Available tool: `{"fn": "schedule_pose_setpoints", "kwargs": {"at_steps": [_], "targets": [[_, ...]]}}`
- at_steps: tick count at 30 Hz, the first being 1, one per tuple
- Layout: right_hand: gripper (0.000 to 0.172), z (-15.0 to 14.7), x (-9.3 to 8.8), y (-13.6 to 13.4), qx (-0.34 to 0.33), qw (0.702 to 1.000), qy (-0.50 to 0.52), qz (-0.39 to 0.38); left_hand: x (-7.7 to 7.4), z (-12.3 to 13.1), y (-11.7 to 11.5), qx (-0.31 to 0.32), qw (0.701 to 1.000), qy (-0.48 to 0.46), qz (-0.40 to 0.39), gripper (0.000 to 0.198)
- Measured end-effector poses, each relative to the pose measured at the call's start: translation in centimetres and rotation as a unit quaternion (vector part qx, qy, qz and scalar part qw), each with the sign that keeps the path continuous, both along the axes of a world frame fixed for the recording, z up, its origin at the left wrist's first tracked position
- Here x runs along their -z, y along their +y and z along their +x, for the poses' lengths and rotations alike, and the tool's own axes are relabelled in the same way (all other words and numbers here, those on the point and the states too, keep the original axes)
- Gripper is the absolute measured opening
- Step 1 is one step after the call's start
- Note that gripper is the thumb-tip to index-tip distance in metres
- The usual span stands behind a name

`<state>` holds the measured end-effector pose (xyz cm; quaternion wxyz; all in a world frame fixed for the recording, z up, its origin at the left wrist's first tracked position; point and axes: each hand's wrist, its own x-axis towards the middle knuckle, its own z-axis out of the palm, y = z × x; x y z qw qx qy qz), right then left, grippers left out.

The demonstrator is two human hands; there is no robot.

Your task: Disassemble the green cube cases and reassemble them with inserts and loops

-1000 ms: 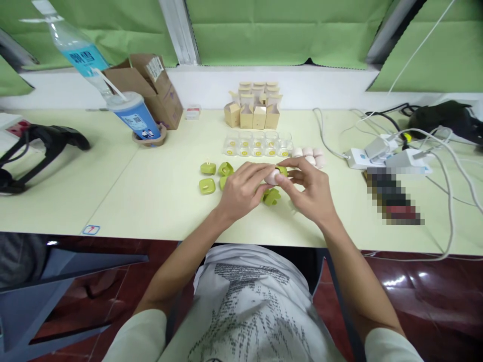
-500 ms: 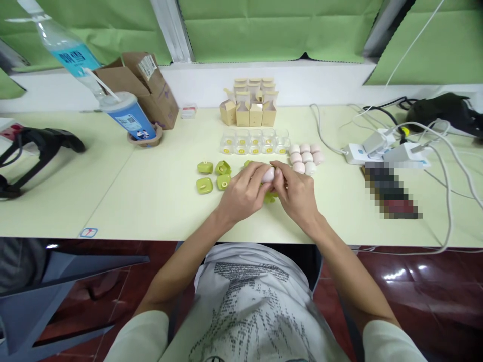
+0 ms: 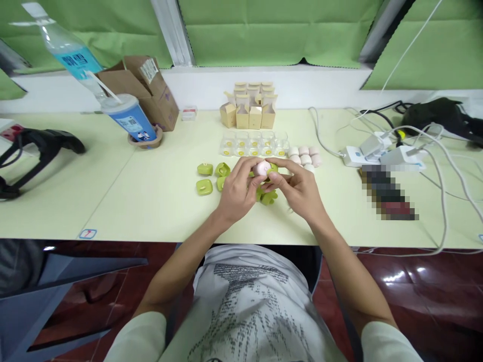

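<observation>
Above the worktop [image 3: 169, 213], the left hand [image 3: 237, 191] curls around a pale pink rounded piece [image 3: 260, 168]; the right hand [image 3: 301, 191], fingers bent, pinches a green piece [image 3: 273, 168] right beside it. Beyond sit clear cups [image 3: 254, 145], then small open boxes [image 3: 255, 118].

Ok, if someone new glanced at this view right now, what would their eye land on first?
Probably the pale pink rounded piece in the left hand, close to a green piece in the right hand, near the middle of the desk. Next, the small open cardboard boxes clustered near the wall, behind the clear containers. Over on the left, the tall bottle with a blue label also stands out, behind a blue cup.
</observation>
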<state>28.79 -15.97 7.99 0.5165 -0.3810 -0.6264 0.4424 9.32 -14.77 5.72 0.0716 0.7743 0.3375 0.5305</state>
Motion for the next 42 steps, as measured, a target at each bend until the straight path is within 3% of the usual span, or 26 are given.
{"fn": "schedule_pose_setpoints", "kwargs": {"at_steps": [5,8,11,13,15,17,19,21,24,27,32,34,37,40,42], "targets": [[0.056,0.5,0.2,0.8,-0.017,0.996,0.056,-0.068,0.0,-0.2,0.1,-0.013,1.0,-0.009,0.023,0.027],[0.056,1.8,0.9,1.6,0.006,0.996,0.025,-0.08,0.0,-0.4,0.3,0.0,0.998,-0.06,0.014,0.031],[0.038,3.0,2.1,2.5,0.092,0.983,-0.16,0.009,0.1,-0.3,0.5,0.029,0.988,-0.139,-0.067,0.037],[0.026,3.4,2.8,2.9,0.139,0.936,-0.313,0.078,0.1,-0.1,0.7,0.05,0.97,-0.186,-0.151,0.044],[0.029,3.5,3.2,3.0,0.133,0.894,-0.415,0.107,0.0,-0.2,0.8,0.084,0.94,-0.232,-0.237,0.051],[0.031,3.4,3.0,2.8,0.113,0.877,-0.45,0.122,-0.3,-0.3,0.8,0.12,0.905,-0.268,-0.308,0.058],[0.032,3.3,2.1,2.2,0.125,0.887,-0.42,0.145,-0.6,-0.5,0.8,0.136,0.884,-0.284,-0.347,0.063],[0.038,3.2,1.0,1.3,0.117,0.931,-0.324,0.123,-0.9,-0.5,0.7,0.133,0.884,-0.281,-0.348,0.062],[0.053,2.8,-0.5,0.0,0.009,0.988,-0.15,0.028,-1.1,-0.1,0.4,0.138,0.89,-0.275,-0.337,0.058],[0.054,2.0,-1.0,-0.6,-0.042,0.996,-0.08,-0.004,-0.8,0.5,0.2,0.15,0.878,-0.29,-0.35,0.056],[0.054,1.4,-1.1,-0.6,-0.017,0.997,-0.071,0.008,-0.7,0.7,0.0,0.126,0.881,-0.282,-0.358,0.063],[0.054,2.5,-1.5,-0.4,0.021,0.996,-0.083,0.014,-0.9,0.4,-0.1,0.124,0.882,-0.276,-0.361,0.061],[0.045,6.4,-2.1,0.3,0.174,0.975,-0.14,0.023,-1.4,-0.2,0.0,0.137,0.877,-0.288,-0.359,0.051],[0.043,11.1,-2.0,1.7,0.332,0.904,-0.268,-0.029,-1.5,-0.7,0.5,0.125,0.875,-0.302,-0.356,0.045],[0.042,13.2,-1.5,2.8,0.36,0.866,-0.337,-0.081,-1.3,-0.8,0.8,0.11,0.874,-0.309,-0.358,0.041]]}}
